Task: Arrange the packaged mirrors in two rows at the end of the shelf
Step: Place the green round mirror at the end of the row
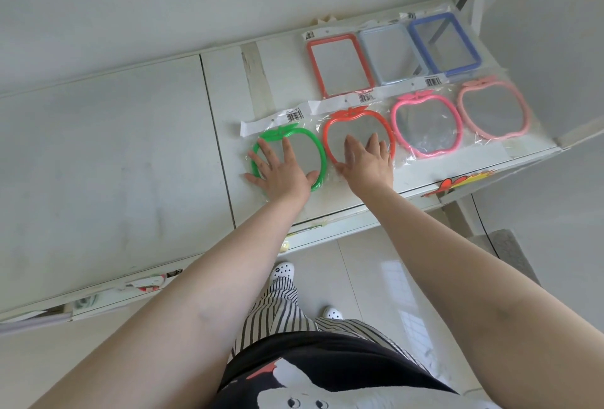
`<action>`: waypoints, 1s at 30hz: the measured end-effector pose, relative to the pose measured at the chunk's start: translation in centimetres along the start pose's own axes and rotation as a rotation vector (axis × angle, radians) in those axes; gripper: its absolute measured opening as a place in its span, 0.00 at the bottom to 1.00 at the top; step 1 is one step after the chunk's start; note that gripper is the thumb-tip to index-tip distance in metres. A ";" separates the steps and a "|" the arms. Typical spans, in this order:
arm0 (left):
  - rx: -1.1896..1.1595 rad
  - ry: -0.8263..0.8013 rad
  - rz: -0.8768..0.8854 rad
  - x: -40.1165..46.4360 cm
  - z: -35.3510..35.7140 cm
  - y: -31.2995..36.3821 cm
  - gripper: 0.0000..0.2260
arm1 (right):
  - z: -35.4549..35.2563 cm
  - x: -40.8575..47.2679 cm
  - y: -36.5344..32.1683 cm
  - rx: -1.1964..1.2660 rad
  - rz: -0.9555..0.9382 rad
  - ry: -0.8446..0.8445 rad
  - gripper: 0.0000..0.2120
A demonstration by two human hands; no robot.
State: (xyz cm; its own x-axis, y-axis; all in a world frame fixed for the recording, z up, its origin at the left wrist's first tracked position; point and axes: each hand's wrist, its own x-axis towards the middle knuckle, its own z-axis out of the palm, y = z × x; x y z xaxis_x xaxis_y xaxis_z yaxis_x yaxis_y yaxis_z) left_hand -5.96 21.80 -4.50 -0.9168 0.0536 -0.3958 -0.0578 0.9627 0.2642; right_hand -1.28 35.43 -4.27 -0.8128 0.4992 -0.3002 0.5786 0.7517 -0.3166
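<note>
Pressing flat, spread fingers (287, 147) cover green mirror (313, 160) and red mirror (336, 127).

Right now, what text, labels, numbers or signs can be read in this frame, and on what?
No text can be read.
Barcode labels on the header cards of the green mirror, the red mirror and the pink mirror: digits too small.
Red and yellow sticker on the shelf edge: no legible words.

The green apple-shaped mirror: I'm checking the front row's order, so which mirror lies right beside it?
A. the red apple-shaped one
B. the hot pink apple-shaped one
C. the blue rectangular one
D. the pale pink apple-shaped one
A: the red apple-shaped mirror lies directly next to the green apple-shaped mirror, under the right hand.
</note>
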 end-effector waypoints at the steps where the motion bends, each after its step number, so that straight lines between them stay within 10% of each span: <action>1: 0.004 0.014 0.008 -0.1 0.1 -0.1 0.41 | -0.2 -0.1 0.1 0.014 -0.013 0.014 0.27; 16: -0.072 0.057 0.343 -1.9 0.9 11.1 0.33 | -7.6 2.9 10.3 0.095 0.158 0.243 0.29; 30: -0.148 -0.028 0.071 -0.4 5.4 21.4 0.35 | -11.9 10.9 20.6 -0.027 0.121 0.025 0.30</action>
State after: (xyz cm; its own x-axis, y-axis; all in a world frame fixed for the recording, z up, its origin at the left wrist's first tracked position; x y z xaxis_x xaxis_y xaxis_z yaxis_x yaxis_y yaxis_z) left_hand -4.71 43.80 -3.48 -0.9094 0.1296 -0.3952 -0.0523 0.9070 0.4179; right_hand 0.99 61.50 -3.38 -0.7389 0.5971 -0.3123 0.6707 0.6964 -0.2553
